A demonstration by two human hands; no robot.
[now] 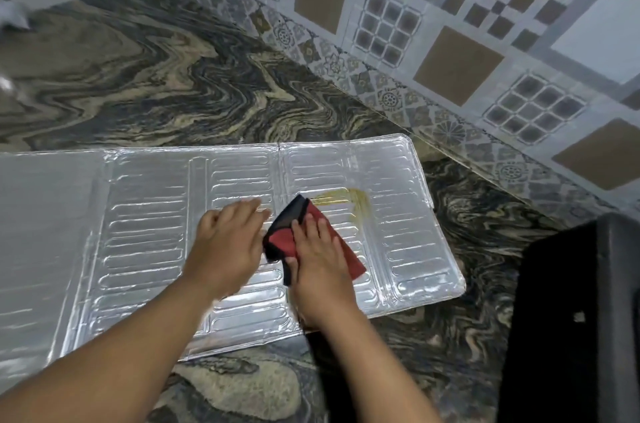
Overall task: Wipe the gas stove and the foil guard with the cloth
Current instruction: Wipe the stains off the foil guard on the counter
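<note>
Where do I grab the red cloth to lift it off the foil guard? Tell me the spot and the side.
Take the cloth by its raised black-edged corner at the upper left, which curls up off the foil guard. Come in from the left, where the left hand lies flat beside it. The rest lies pressed flat under the right hand, so it gives no edge to pinch.

left grip (230,238) flat, right grip (317,251) pressing down

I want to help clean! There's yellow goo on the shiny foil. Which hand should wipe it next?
The right hand. It already presses the red cloth, and the yellow smear lies just beyond it on the foil guard. The left hand rests flat on the foil, probably steadying it.
</note>
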